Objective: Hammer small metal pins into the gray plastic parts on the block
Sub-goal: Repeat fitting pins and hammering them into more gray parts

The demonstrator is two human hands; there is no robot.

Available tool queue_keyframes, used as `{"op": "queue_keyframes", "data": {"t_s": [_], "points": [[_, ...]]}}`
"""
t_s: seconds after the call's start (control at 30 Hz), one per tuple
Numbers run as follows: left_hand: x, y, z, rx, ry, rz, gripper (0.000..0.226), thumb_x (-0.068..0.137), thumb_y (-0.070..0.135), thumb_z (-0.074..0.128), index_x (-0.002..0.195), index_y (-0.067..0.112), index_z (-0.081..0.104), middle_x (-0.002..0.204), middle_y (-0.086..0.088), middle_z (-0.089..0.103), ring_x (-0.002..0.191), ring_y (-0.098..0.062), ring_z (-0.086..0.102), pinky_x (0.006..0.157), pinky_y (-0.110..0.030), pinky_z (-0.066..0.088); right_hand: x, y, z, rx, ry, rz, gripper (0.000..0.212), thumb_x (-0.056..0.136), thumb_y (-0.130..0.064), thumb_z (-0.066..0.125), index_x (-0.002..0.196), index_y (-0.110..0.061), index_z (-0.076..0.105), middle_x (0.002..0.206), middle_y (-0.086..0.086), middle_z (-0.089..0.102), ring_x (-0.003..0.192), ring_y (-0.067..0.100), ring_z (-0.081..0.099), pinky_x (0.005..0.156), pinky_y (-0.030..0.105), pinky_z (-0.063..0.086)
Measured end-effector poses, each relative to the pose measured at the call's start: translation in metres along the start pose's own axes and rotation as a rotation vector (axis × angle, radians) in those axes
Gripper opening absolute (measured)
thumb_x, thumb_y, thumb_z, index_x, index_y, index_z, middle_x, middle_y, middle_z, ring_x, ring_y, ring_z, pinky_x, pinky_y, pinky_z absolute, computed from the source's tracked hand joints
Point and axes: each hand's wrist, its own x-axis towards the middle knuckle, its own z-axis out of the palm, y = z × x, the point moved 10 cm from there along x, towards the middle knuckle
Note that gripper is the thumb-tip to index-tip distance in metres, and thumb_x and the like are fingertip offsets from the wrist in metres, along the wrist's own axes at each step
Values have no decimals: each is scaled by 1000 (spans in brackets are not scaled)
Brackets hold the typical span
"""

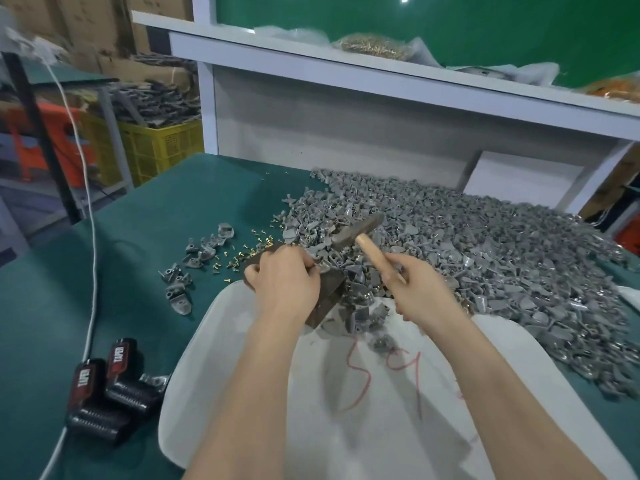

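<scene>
A dark metal block [331,289] stands on the green table in the middle of the view. My left hand [285,282] lies over the block, its fingertips pinching a gray plastic part [320,266] on top. My right hand [414,285] grips the wooden handle of a hammer [358,232]. The hammer's dark head is raised above and behind the block. Small brass pins [242,258] lie scattered just left of the block. The pin in the part is hidden by my fingers.
A big heap of gray plastic parts [485,244] covers the table's right side. A white plastic tray [311,393] sits at the front. Several finished parts [188,268] lie left, and two black battery packs [107,393] with a white cable at front left.
</scene>
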Motion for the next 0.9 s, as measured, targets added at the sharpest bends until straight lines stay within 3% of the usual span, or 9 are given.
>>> {"op": "queue_keyframes", "data": {"t_s": [0.1,0.2,0.37,0.47,0.53,0.6,0.67,0.77,0.9], "points": [[1,-2,-3,-60,19,-8,10,90,27,57,90,30,67,102,7,66,106,-23,52,85,-35,23,0,4,6,-239,-10,25,36,97,-36,45,129,-23,53,94,-3,61,70,12,56,56,24,44],[0,4,-3,-158,10,16,9,91,29,56,91,32,64,99,11,67,106,-19,54,87,-34,21,-7,-19,-11,-215,232,-96,51,89,-55,46,131,-28,51,117,-1,49,104,14,47,87,29,42],[1,11,2,-415,-87,59,10,88,24,61,83,33,61,86,13,65,99,-15,61,101,-37,38,9,-79,17,227,-5,-314,16,90,-26,60,105,-28,64,90,-13,67,77,2,62,77,27,54],[5,-3,-14,-673,40,-33,17,90,21,61,106,22,65,100,11,65,98,-9,60,98,-28,42,38,-76,-8,334,215,-218,11,90,-22,57,90,-32,59,93,-9,65,77,2,59,68,20,50],[3,-25,-32,-882,237,-157,18,92,17,57,109,20,62,103,12,63,97,-4,57,90,-18,41,62,-56,-26,273,358,-28,22,93,-27,54,115,-27,56,117,1,61,95,9,59,77,26,51],[-4,-51,-45,-1094,447,-305,16,93,11,52,102,24,59,100,13,62,95,-2,57,85,-13,42,81,-48,-18,-38,308,120,53,94,-34,52,143,-28,33,146,13,37,132,31,38,109,49,33],[-9,-75,-47,-1275,609,-451,19,93,6,48,99,22,55,95,14,58,90,-1,55,76,-5,41,88,-81,4,-138,291,-18,59,93,-29,53,146,-31,27,153,12,24,141,35,20,115,48,15],[-15,-100,-43,-1412,743,-612,19,92,4,44,103,18,52,102,6,55,86,-6,52,64,-3,38,85,-161,72,-90,80,-424,43,94,-17,52,136,-23,48,140,6,49,129,25,44,108,35,31],[-21,-113,-41,-1424,822,-680,20,93,8,43,108,19,50,109,4,53,93,-9,51,60,0,38,92,-206,159,-284,-279,-485,61,90,1,38,142,-30,38,152,7,29,135,30,32,110,38,30]]}}
